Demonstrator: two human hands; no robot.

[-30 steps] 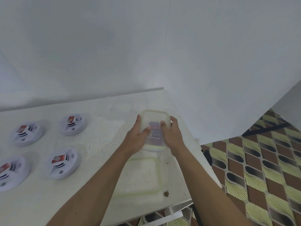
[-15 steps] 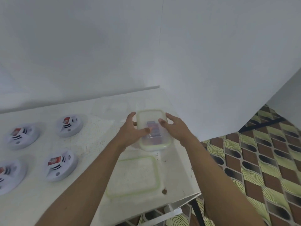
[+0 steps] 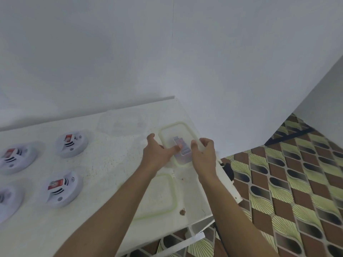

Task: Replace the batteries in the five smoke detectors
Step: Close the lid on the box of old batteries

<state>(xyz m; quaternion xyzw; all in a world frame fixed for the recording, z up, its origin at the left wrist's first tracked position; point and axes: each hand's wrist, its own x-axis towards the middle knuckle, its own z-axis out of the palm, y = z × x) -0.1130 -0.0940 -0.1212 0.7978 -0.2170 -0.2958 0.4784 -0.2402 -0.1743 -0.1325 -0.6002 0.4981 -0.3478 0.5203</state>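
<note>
From the head camera, a clear container with a pale green rim sits open at the far right corner of the white table, its long axis running away from the person and leaning slightly left at the far end. Inside lies one bluish-purple pack, lengthwise along the container and too blurred to read. The left hand wraps the left wall, its thumb reaching over onto the pack. The right hand grips the right rim, thumb on top. The green-edged lid lies flat just nearer. Four smoke detectors lie well to the left, red labels up.
</note>
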